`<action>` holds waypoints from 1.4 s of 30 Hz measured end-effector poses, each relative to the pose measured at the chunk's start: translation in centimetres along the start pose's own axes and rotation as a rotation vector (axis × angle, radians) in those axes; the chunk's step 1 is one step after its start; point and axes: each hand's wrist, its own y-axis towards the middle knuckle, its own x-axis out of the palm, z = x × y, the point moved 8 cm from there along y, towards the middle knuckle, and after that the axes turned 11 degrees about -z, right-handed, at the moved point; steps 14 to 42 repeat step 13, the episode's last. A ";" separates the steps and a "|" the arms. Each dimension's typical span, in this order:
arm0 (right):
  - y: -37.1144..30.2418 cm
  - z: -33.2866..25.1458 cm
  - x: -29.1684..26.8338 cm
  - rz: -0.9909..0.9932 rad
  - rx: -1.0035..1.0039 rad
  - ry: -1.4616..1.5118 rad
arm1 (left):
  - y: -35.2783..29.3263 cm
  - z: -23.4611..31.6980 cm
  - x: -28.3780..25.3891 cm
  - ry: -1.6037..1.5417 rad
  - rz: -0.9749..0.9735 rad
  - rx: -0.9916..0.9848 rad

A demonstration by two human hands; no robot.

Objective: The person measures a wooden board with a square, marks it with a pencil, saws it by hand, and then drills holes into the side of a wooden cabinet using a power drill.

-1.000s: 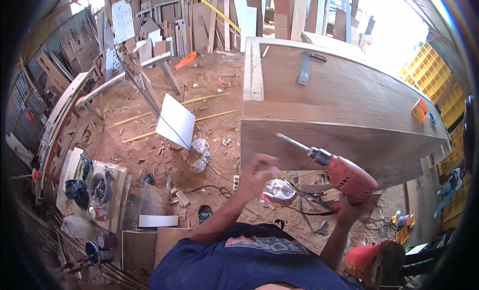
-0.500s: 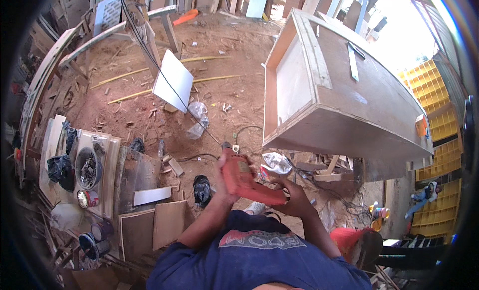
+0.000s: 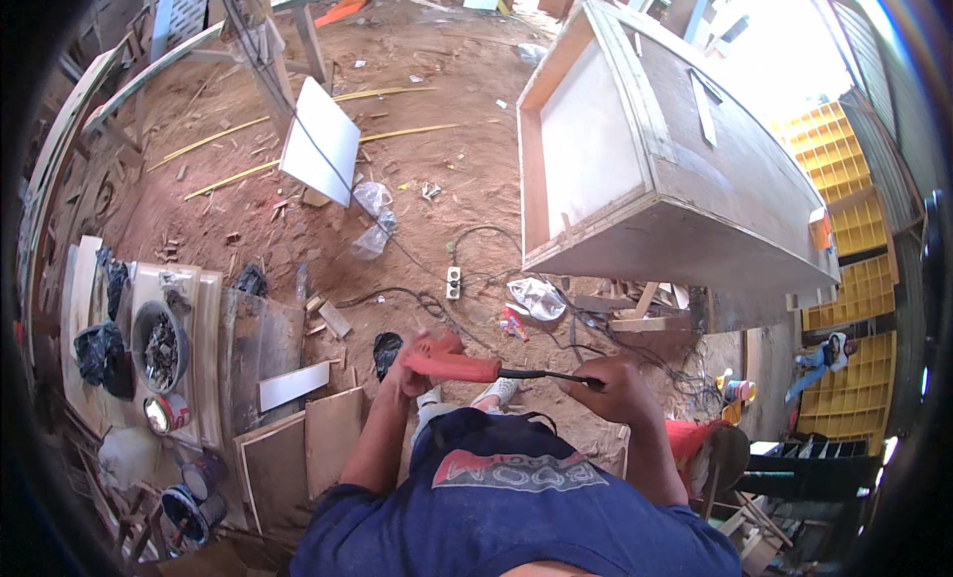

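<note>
In front of my chest, my left hand [image 3: 402, 375] is closed round the body of a red power drill [image 3: 455, 366]. Its handle points to the right, and a black cord [image 3: 541, 375] runs out of the handle's end. My right hand [image 3: 617, 390], fingers curled, grips this cord a short way from the drill. The drill's front end is largely hidden by my left hand and blurred.
A big plywood cabinet [image 3: 735, 205] stands ahead on the right. Below it lie a white socket strip [image 3: 454, 282], tangled cables and a white plastic bag [image 3: 537, 299]. A white board [image 3: 321, 142] leans ahead left. Nearer left, a bowl [image 3: 160, 347] and cans sit on boards.
The drill has turned so its handle points right. My right hand has left the handle, moved rightward and now holds the cord. The whole view has shifted slightly.
</note>
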 end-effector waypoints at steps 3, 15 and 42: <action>0.3 -1.1 1.3 -0.053 -0.044 0.044 | 0.3 -2.7 -6.5 0.365 -0.048 -0.249; -2.4 3.9 4.1 -0.229 0.280 -0.068 | 7.4 -13.6 -8.4 0.650 -0.063 -0.593; -2.4 3.9 4.1 -0.229 0.280 -0.068 | 7.4 -13.6 -8.4 0.650 -0.063 -0.593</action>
